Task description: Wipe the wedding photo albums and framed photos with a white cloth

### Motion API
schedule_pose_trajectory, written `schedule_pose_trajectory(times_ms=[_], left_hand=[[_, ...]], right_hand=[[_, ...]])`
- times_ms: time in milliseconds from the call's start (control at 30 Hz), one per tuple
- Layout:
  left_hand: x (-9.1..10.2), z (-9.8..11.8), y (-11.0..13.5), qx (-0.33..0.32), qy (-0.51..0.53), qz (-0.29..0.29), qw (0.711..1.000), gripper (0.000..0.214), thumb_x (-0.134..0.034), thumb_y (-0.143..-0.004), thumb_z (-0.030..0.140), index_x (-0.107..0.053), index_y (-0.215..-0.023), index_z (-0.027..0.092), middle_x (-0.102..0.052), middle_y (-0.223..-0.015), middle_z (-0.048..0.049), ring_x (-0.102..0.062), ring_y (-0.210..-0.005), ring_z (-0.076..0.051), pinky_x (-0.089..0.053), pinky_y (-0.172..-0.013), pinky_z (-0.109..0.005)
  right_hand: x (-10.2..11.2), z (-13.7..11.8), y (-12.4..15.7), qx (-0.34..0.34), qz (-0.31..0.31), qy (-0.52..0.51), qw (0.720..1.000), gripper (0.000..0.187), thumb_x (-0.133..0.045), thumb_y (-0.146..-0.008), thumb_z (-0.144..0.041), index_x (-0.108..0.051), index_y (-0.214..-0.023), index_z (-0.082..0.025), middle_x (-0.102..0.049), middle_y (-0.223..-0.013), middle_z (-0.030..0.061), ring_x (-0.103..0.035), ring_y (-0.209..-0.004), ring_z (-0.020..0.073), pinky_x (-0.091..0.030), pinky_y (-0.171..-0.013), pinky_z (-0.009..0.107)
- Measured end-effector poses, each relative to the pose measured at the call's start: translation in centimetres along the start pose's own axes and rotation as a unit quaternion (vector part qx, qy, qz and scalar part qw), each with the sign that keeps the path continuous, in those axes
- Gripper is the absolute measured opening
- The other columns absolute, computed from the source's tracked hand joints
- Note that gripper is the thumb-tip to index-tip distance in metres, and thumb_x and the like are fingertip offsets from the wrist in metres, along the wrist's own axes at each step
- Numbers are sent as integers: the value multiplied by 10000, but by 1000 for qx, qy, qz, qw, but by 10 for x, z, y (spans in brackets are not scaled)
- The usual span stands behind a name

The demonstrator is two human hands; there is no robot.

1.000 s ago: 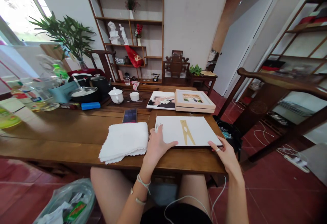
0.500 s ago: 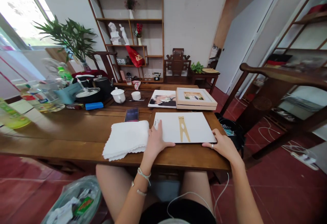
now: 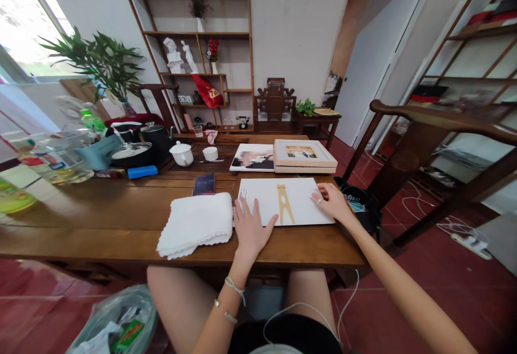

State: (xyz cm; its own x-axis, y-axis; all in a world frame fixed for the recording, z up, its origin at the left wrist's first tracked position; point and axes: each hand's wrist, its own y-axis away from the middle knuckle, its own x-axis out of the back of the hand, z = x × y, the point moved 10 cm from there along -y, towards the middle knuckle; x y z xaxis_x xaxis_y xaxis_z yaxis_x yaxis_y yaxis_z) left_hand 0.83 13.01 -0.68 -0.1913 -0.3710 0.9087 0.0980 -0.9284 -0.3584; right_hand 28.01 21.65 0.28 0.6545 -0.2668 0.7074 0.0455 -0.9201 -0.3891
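Observation:
A thin white book (image 3: 264, 187) with a tan, long-legged animal figure (image 3: 284, 203) on its front lies flat near the table's front edge. My left hand (image 3: 251, 227) rests palm down over its lower left corner, fingers spread. At the book's right edge, my right hand (image 3: 329, 200) has its fingers curled together on the cover's border; the fingertips are partly hidden. Left of the book, close beside my left hand, is a folded white cloth (image 3: 196, 224) with a wavy edge. A dark phone-like slab (image 3: 204, 184) sits just behind the cloth.
Behind the book are a photo album (image 3: 252, 158) and a framed picture (image 3: 305, 155). A white teapot (image 3: 181, 153), white cup (image 3: 210, 153), blue box (image 3: 142, 172) and lidded pan (image 3: 131, 153) stand left. A wooden chair (image 3: 407, 160) is at right, a lined bin (image 3: 117, 316) below left.
My right hand has moved up from the book's lower right corner along its right edge, fingers now curled. My left hand has spread flatter over the lower left corner. The view has shifted slightly.

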Motion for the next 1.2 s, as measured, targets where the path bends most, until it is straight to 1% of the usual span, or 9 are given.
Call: schedule_pose_trajectory(times_ms=[167,433,600,667,767,833,900,1033,1200], left_hand=[[3,2,0,-17,-10,13,1000,747,-525,-870,586,-473,-1396,59,-352,-1478,-286,-288,-1391,-445,-234,-1127,-553],[3,2,0,-27,37,26,999,639,-568,-880,485,-518,-1344,49,-370,-1466,-288,-279,-1397,-446,-237,-1127,-585],[35,14,24,-149,194,-6,970,422,-489,-935,284,-485,-1348,194,-341,-1530,-130,-295,-1429,-286,-348,-1125,-471],[62,-1,35,-184,231,-2,955,411,-448,-939,231,-469,-1348,258,-368,-1521,-68,-313,-1425,-232,-343,-1141,-431],[92,-55,39,-156,173,33,972,567,-443,-860,142,-389,-1414,251,-274,-1564,-64,-216,-1459,-261,-271,-1170,-481],[92,-93,36,-132,91,23,987,715,-496,-768,141,-322,-1460,191,-244,-1572,-111,-175,-1461,-332,-259,-1152,-546],[81,-118,31,-128,40,-11,991,795,-493,-707,128,-291,-1476,157,-371,-1511,-138,-326,-1404,-329,-344,-1105,-512],[64,-136,23,-122,-33,-29,992,733,-479,-673,124,-441,-1398,230,-518,-1415,-59,-471,-1285,-301,-437,-996,-440],[71,-136,21,-97,-39,14,994,714,-452,-641,97,-506,-1340,234,-589,-1328,-54,-521,-1190,-315,-460,-894,-422]], right_hand=[[-24,-1,-11,6,-4,-16,1000,333,-586,-807,-351,-663,-1084,-184,-582,-1295,134,-557,-1196,277,-406,-1051,436],[-34,-3,-4,62,-68,-9,996,421,-546,-854,-382,-647,-1200,-162,-550,-1369,143,-443,-1322,278,-305,-1138,456],[-40,0,-8,85,-90,-9,992,460,-500,-881,-424,-608,-1263,-192,-494,-1433,126,-410,-1351,286,-294,-1140,494],[-43,2,-9,87,-94,-4,992,477,-477,-891,-430,-591,-1284,-185,-469,-1455,129,-385,-1370,282,-281,-1147,492],[-46,6,-9,85,-91,5,992,502,-463,-897,-429,-569,-1310,-165,-473,-1449,140,-375,-1377,276,-268,-1156,484],[-47,6,-8,85,-86,7,993,500,-464,-895,-421,-565,-1314,-168,-476,-1448,135,-377,-1376,272,-266,-1159,482],[-48,6,-7,83,-81,9,993,488,-471,-891,-413,-572,-1306,-177,-477,-1448,127,-380,-1374,272,-267,-1158,485],[-48,3,0,77,-73,13,994,476,-470,-897,-411,-579,-1296,-177,-485,-1441,131,-375,-1376,282,-265,-1158,501],[-48,-1,9,82,-69,9,994,465,-476,-902,-422,-577,-1298,-202,-479,-1449,107,-355,-1387,280,-256,-1162,508]])
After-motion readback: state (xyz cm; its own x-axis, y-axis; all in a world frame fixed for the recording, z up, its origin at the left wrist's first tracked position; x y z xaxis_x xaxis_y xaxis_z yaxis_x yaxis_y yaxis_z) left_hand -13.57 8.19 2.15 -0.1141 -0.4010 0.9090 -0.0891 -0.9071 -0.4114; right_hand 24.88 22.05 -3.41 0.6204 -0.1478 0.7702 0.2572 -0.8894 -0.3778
